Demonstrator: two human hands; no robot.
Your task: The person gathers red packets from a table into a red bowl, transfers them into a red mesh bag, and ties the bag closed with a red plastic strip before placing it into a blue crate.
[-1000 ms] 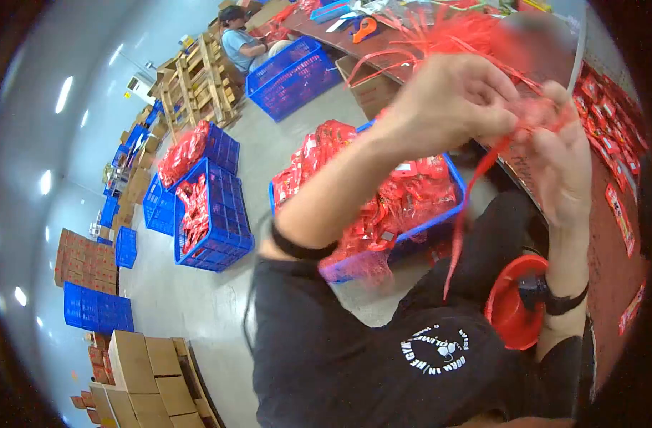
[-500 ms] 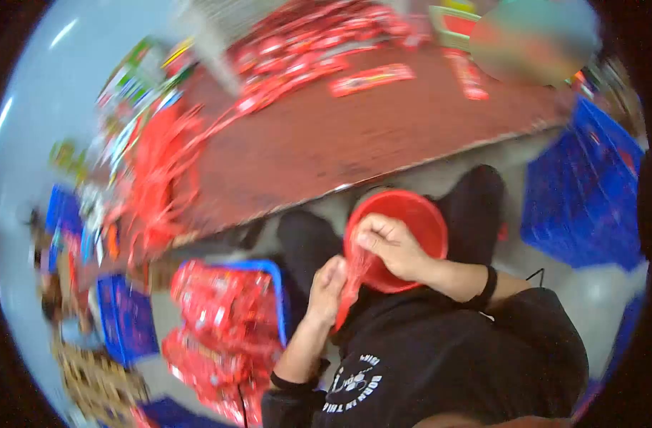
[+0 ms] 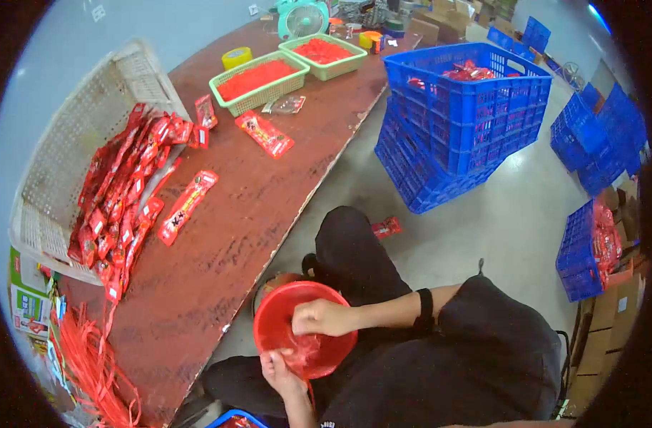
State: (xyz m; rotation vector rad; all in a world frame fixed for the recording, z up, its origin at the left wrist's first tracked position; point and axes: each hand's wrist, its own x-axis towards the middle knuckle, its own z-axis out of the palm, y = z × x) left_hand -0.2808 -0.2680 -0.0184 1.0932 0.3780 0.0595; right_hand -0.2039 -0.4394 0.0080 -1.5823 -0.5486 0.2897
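A red bucket (image 3: 269,321) stands between the person's legs. My right hand (image 3: 324,318) reaches inside its rim with closed fingers; what they hold, if anything, is hidden. At the bucket's near rim, my left hand (image 3: 282,371) is closed on a red mesh net (image 3: 308,351), which hangs into the bucket. A red strip trails below the left hand. On the brown table (image 3: 247,207) lie red packets (image 3: 188,207), many more of them spilling from a tipped white basket (image 3: 51,178). A bundle of red strips (image 3: 94,367) lies at the table's near left corner.
Two green baskets (image 3: 237,105) with red contents, yellow tape (image 3: 237,57) and a teal fan (image 3: 302,20) stand at the table's far end. Stacked blue crates (image 3: 476,107) stand right of the table. A red packet (image 3: 386,227) lies on the floor. Cartons (image 3: 604,328) are at right.
The view has swung from the crates on the floor to the table. Both hands have come down from raised in front to the bucket, the right hand now inside it.
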